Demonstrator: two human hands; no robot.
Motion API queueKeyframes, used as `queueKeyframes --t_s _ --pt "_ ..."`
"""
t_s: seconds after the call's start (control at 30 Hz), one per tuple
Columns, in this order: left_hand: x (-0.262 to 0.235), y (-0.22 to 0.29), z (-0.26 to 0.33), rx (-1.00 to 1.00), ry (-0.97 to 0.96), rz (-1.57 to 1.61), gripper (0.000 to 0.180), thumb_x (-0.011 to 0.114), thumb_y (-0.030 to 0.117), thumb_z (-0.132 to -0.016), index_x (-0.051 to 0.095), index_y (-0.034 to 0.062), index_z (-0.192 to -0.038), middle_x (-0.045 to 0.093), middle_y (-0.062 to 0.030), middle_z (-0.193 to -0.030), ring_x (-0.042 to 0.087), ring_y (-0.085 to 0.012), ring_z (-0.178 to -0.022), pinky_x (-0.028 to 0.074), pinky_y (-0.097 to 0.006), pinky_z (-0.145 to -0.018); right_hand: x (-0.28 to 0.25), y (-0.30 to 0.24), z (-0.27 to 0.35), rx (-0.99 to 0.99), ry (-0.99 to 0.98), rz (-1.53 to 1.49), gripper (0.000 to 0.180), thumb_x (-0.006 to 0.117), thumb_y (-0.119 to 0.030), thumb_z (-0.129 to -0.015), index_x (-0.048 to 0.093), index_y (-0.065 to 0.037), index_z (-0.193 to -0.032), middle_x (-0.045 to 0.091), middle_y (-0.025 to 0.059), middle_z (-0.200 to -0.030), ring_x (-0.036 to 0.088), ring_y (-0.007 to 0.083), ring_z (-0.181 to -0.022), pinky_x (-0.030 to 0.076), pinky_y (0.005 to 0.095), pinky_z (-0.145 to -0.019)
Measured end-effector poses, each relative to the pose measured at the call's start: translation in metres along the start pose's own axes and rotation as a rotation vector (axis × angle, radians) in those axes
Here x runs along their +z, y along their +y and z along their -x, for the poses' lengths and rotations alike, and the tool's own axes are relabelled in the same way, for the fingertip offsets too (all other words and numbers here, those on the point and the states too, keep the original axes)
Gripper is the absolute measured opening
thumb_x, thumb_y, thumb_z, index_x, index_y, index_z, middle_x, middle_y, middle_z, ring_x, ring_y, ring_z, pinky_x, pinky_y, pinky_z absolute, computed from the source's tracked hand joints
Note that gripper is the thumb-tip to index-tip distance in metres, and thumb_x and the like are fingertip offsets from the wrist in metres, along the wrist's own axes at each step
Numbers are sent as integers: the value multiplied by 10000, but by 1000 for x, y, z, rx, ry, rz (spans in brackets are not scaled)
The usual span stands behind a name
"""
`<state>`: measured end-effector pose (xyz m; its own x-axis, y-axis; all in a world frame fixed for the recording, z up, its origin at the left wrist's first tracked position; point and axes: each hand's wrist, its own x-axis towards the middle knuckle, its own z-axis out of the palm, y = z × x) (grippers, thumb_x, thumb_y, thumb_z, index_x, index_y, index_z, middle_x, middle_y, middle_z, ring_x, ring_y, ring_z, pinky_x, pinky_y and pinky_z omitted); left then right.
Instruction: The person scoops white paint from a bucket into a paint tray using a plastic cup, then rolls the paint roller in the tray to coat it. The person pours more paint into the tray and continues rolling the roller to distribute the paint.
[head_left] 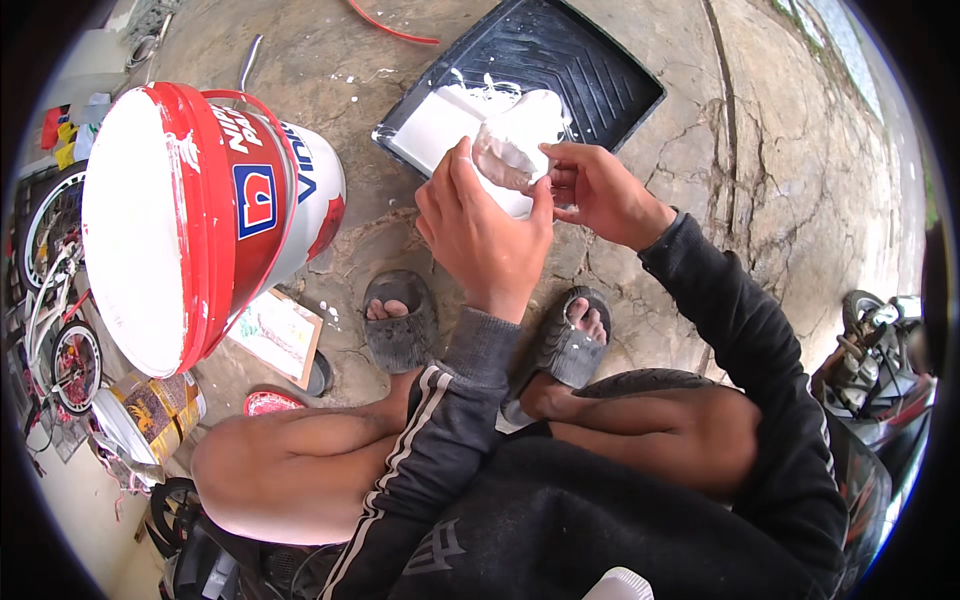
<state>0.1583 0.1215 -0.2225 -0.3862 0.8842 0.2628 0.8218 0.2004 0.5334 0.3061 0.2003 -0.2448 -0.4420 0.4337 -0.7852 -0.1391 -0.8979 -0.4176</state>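
Between my two hands is a cup-like container (505, 152), see-through at its near end and coated with white paint. My left hand (482, 240) is closed on its near left side, thumb and fingers at the rim. From the right, my right hand (607, 196) pinches its edge with bent fingers. The container is tilted over the near end of a black paint tray (607, 62). White paint (432, 128) covers the tray's lower left part, with splashes toward the ribbed slope. Where the container's far end meets the paint, I cannot tell whether they touch.
A big red and white paint bucket (262, 205) with a paint-smeared lid stands at left. My sandalled feet are just below the tray. A board (278, 335) lies beside the bucket. Bicycles (75, 350) stand at far left, a motorcycle (870, 350) at right. The concrete floor (790, 190) is cracked.
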Motion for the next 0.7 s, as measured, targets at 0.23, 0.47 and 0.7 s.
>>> queueKeyframes --t_s 0.23,0.47,0.7 --pt "-1 -8 1 -13 -58 0 770 873 345 -707 548 42 -1336 617 -133 -1286 542 -365 -1209 432 -526 -1012 0 6 1 7 -46 81 265 646 -347 -991 675 -183 -1198 652 -69 -972 566 95 -963 361 370 -907" --pt "2 -11 3 -4 -71 45 746 859 317 -695 557 22 -1310 633 -141 -1233 567 -372 -1161 434 -525 -994 2 5 11 12 -48 129 259 672 -348 -979 699 -153 -1148 657 -48 -965 567 123 -970 357 410 -953" --pt "7 -17 5 -72 -115 161 735 851 283 -697 559 3 -1311 651 -143 -1216 574 -361 -1156 430 -513 -998 3 5 11 28 -7 208 277 690 -384 -976 711 -120 -1054 681 -33 -952 583 129 -980 371 422 -945"
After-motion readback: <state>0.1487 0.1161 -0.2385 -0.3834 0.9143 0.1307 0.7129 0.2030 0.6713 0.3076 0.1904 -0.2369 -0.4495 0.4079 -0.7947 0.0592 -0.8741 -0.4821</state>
